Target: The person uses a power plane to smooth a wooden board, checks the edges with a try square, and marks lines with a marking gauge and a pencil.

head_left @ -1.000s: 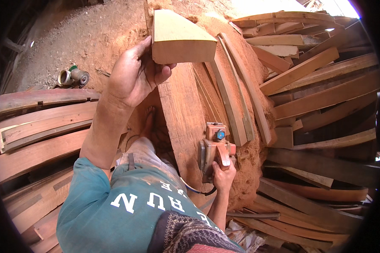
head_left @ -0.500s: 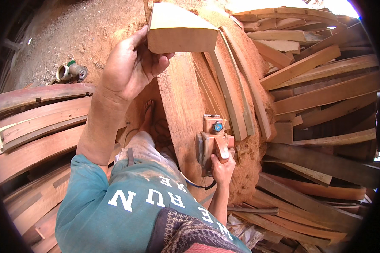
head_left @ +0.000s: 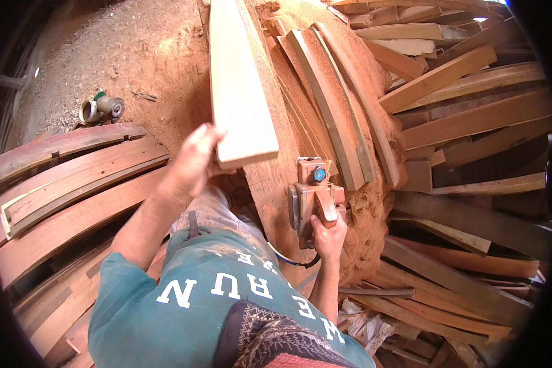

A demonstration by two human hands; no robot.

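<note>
My left hand (head_left: 196,158), smeared a little by motion, is at the near left edge of a thick pale wooden board (head_left: 241,104). Its thumb side meets the board's edge, and the other fingers are partly hidden under it. The board lies lengthwise over a wide wooden plank (head_left: 256,195), its far end cut off by the picture's top. My right hand (head_left: 329,238) is closed round the handle of an orange-brown electric hand planer (head_left: 308,195) with a blue knob. The planer stands on the near part of the plank, and a cord trails from its rear.
Curved timber pieces (head_left: 331,110) lie in sawdust right of the plank. Stacked beams (head_left: 466,129) fill the right side, and more curved beams (head_left: 73,178) lie at left. A small power tool (head_left: 102,108) sits at the far left. Sawdust (head_left: 159,37) covers the ground.
The board's near end has come down and toward me, showing its long top face. My left hand has lowered with it. My right hand remains on the planer, which has barely shifted.
</note>
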